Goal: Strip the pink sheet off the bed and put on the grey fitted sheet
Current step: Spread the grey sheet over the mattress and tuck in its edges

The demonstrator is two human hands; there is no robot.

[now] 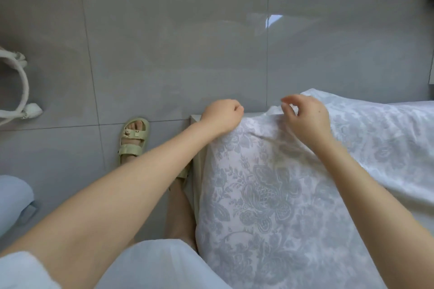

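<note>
Grey fitted sheet at bed corner

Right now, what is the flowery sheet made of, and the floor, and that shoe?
The flowery sheet looks like thin woven cloth: it wrinkles and drapes. The floor seems to be glazed grey tile, glossy with grout lines. The pale green sandal looks like moulded rubber or foam, though that is less certain.

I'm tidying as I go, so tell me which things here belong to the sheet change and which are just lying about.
Part of the job:
grey floral-patterned sheet
white bed corner
left hand
right hand

Just lying about:
white bag with looped handle, on the grey floor tiles
</note>
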